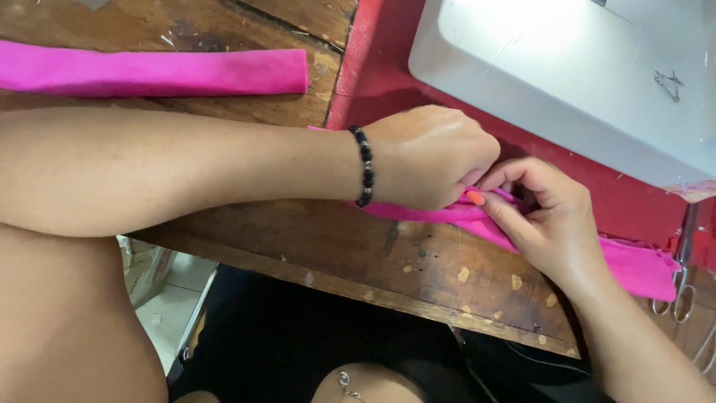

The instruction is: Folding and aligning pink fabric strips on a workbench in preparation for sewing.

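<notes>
Near the front edge of the worn wooden surface point(418, 261), left hand point(429, 157) and right hand point(548, 220) both pinched shut on a bright pink fabric strip point(634, 265), white sewing machine point(582, 67) close behind, fingertips hidden in folds, metal scissors point(682, 280) cut off at right.

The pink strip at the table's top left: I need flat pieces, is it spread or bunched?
Spread: the pink strip lies flat and straight on the wooden table.

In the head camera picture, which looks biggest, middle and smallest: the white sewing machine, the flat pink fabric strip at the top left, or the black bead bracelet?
1. White sewing machine, though the frame cuts it off.
2. Flat pink fabric strip.
3. Black bead bracelet on the left wrist, clearly smallest.
</notes>
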